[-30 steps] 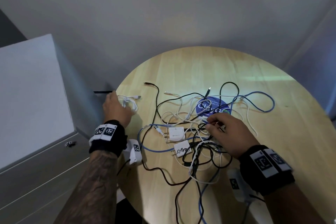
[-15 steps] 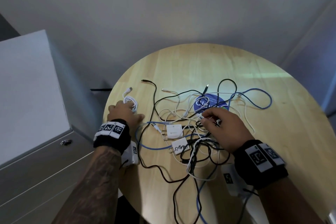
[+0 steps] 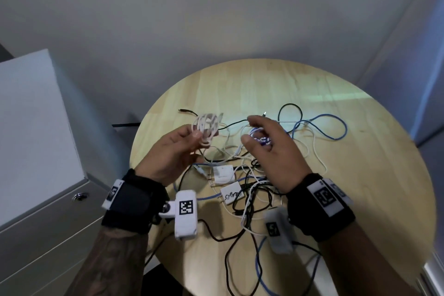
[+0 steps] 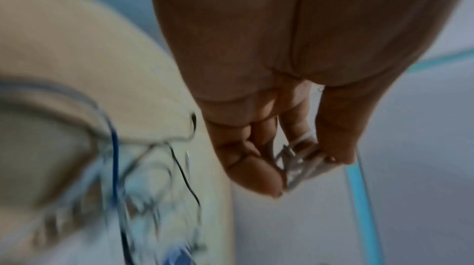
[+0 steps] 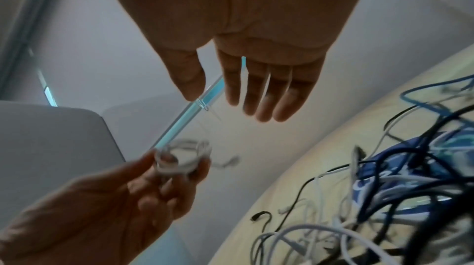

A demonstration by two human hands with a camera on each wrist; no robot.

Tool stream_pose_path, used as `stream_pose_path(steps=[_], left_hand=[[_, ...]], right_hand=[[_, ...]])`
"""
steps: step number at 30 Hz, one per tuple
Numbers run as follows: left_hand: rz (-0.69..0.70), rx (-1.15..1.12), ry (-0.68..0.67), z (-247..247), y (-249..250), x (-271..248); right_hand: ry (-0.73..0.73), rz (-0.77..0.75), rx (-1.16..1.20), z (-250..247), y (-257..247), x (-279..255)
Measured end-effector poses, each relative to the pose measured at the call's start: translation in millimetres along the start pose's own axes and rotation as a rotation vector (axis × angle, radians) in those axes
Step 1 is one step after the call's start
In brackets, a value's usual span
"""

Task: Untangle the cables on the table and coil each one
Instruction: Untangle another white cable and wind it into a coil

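The left hand (image 3: 168,151) pinches a small white coiled cable (image 3: 207,128) between thumb and fingertips, lifted above the left edge of the round wooden table (image 3: 360,187). To its right, the right hand (image 3: 271,151) hovers with fingers spread and relaxed over the tangle of black, white and blue cables (image 3: 252,190). A blue printed disc (image 5: 379,180) under the wires carries writing too blurred to read, and the wrist views smear most detail.

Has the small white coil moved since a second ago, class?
Yes. The white coil lay by the table's left edge; the left hand now holds it lifted, nearer the tangle.
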State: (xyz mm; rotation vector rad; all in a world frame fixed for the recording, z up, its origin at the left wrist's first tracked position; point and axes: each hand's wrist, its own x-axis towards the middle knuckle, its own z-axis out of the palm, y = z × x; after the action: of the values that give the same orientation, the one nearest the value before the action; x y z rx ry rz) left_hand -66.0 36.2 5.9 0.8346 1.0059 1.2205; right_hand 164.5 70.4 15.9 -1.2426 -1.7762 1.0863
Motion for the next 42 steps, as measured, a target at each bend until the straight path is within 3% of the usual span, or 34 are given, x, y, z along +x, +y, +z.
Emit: stream_pose_path(steps=[3, 6, 8, 11, 16, 20, 24, 26, 30, 35, 39, 42], left_hand=[[-0.077, -0.268, -0.338, 31, 2, -10], [-0.092, -0.297, -0.458, 46, 0, -14], [-0.132, -0.279, -0.401, 48, -2, -13], [-0.155, -0.100, -0.205, 54, -4, -9], [0.058, 0.350, 0.059, 72, -8, -7], [0.144, 0.277, 0.232, 75, -14, -7], [0.123, 0.143, 0.373, 72, -19, -7], [0.121, 0.095, 0.427, 69, -20, -7], [0.118, 0.059, 0.438, 69, -20, -3], [0.126, 0.057, 0.416, 69, -20, -2], [0.119, 0.018, 0.384, 71, -20, -1], [0.072, -0.036, 0.320, 76, -19, -1]], right_hand=[[-0.042, -0.024, 0.007, 2, -11, -2], [-0.113, -0.027, 0.230, 0, -14, 0], [-0.123, -0.033, 0.256, -3, -12, 1], [-0.026, -0.061, 0.038, -9, -5, 1], [0.076, -0.095, -0.151, -15, 0, 6], [0.028, -0.113, -0.119, -10, -2, 3], [-0.012, -0.006, 0.194, -8, -2, 5], [-0.058, -0.003, 0.241, -10, 1, 5], [-0.026, -0.099, -0.043, -12, 8, 2], [0.160, -0.191, -0.152, -27, 11, 9], [0.166, -0.294, -0.398, -25, 20, 12], [0.169, -0.252, -0.320, -14, 21, 10]])
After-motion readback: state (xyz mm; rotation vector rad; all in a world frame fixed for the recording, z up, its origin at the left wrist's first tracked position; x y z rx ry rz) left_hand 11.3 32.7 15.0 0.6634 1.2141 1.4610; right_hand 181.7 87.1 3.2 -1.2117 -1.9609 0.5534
